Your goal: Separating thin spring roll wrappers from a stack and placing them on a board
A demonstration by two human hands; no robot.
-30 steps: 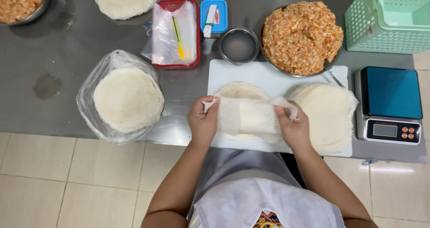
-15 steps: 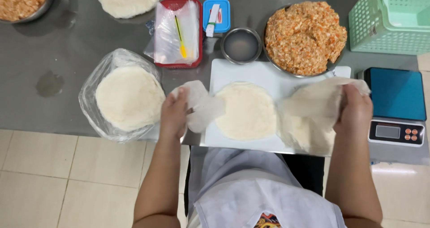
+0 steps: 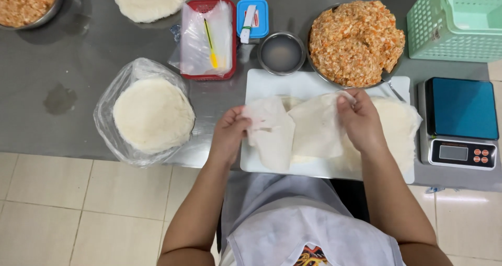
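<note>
My left hand pinches a thin white wrapper sheet that hangs over the white cutting board. My right hand holds a second thin wrapper sheet by its top edge, beside the first. Both sheets hang above the board and cover most of a round wrapper lying there. A stack of round wrappers lies on the board's right end, just beyond my right hand. A metal bowl of orange-flecked minced filling stands behind the board.
A plastic bag with a wrapper stack lies left of the board. Behind are a red basket with plastic bags, a blue-lidded box, a small metal water bowl, a digital scale, a green crate, another filling bowl.
My hands were spread wide, each holding a sheet out to its side. They have come back together over the board, with the two sheets now side by side.
</note>
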